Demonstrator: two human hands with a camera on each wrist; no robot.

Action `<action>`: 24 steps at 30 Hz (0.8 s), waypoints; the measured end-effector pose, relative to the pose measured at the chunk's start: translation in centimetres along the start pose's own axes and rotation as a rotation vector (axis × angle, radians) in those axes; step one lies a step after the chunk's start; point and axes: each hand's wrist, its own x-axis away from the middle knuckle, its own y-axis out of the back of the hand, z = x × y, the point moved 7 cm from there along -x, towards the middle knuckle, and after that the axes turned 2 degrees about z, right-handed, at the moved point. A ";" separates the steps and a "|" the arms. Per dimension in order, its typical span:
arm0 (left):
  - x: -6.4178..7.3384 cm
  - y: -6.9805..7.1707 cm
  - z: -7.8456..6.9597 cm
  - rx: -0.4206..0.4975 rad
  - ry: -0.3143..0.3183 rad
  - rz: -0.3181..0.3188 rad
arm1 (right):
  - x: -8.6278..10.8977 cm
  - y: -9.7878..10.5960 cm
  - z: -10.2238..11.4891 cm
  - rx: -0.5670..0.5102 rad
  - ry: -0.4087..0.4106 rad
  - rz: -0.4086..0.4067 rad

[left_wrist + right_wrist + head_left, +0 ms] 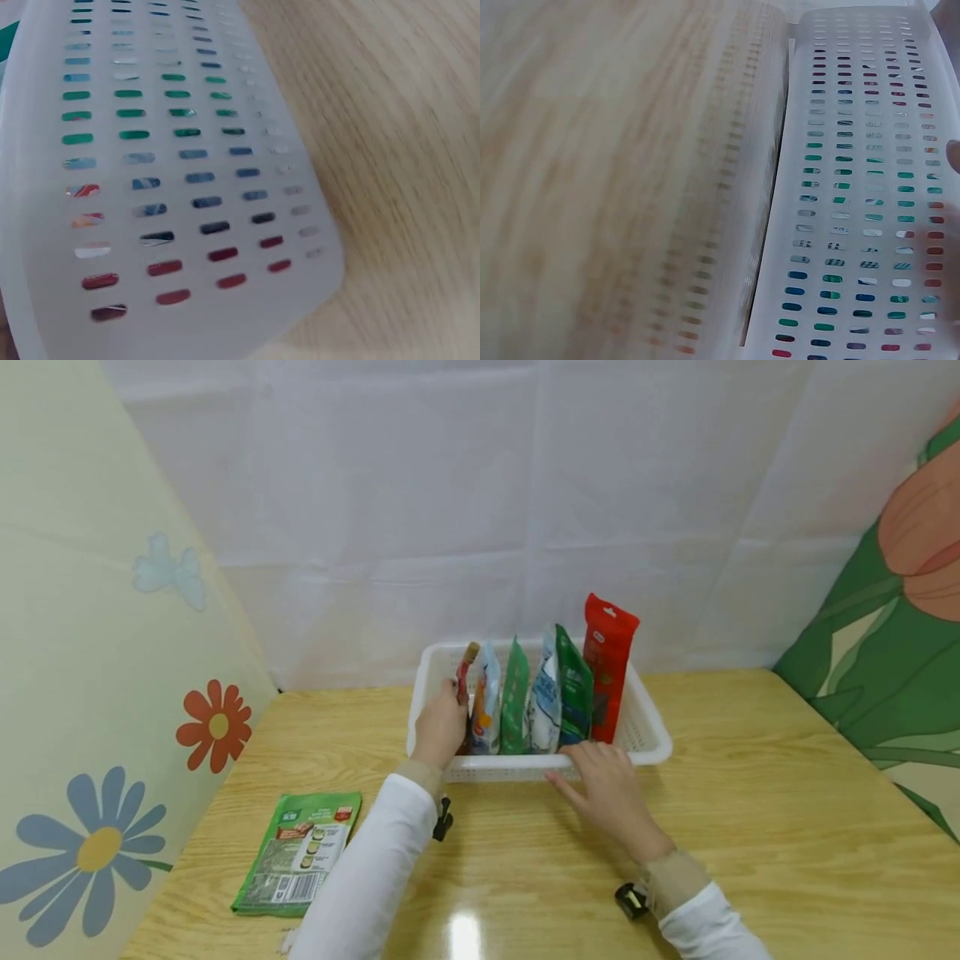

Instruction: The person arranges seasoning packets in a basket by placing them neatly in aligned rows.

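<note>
In the head view a white perforated plastic basket (652,727) stands on the table, holding several upright packets. My left hand (441,722) reaches over its left end and grips a narrow red packet (462,681) with a brownish top; its lower part is hidden. Beside that packet stand a blue-and-orange one (487,710), a light green one (515,702), a blue-white one (546,702), a dark green one (574,685) and a tall red one (610,652). My right hand (607,781) holds the front rim, fingers over it and thumb outside.
A flat green packet (303,852) with a barcode lies on the wooden table (750,827) at the left, near my left sleeve. A white cloth (375,527) hangs behind the basket. Flower-patterned panels flank both sides. The left wrist view shows the basket's slotted wall (172,225).
</note>
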 end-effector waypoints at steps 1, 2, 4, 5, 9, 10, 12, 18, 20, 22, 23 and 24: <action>0.0 -0.2 0.1 -0.003 0.007 0.027 | 0.0 0.0 0.0 0.000 0.003 -0.003; 0.0 -0.3 0.2 0.001 0.015 0.057 | 0.0 -0.1 0.0 0.002 0.006 -0.005; 0.1 -0.7 0.4 0.013 0.028 0.113 | 0.0 -0.1 0.0 0.000 0.008 -0.004; 0.1 -0.9 0.5 0.017 0.031 0.138 | 0.0 -0.1 -0.1 -0.002 0.006 -0.001; 0.3 -1.2 1.0 0.050 0.040 0.195 | 0.0 -0.2 -0.1 -0.005 0.000 0.014; 0.3 -1.2 1.1 0.057 0.044 0.203 | 0.0 -0.2 -0.1 -0.002 0.002 0.014; 0.4 -1.0 1.4 0.073 0.048 0.214 | -0.1 -0.2 0.0 0.003 0.007 0.012; 0.9 0.4 1.8 0.141 0.057 0.199 | -0.2 -0.3 0.2 -0.004 0.010 0.021; 1.0 1.2 2.0 0.158 0.053 0.167 | -0.2 -0.3 0.2 -0.008 -0.005 0.039; 1.1 1.9 2.3 0.181 0.049 0.136 | -0.2 -0.3 0.1 -0.011 -0.022 0.061; 1.2 2.3 2.7 0.194 0.052 0.116 | -0.3 -0.3 0.0 -0.010 -0.028 0.070; 1.3 2.8 3.0 0.210 0.052 0.096 | -0.3 -0.3 0.0 -0.009 -0.031 0.077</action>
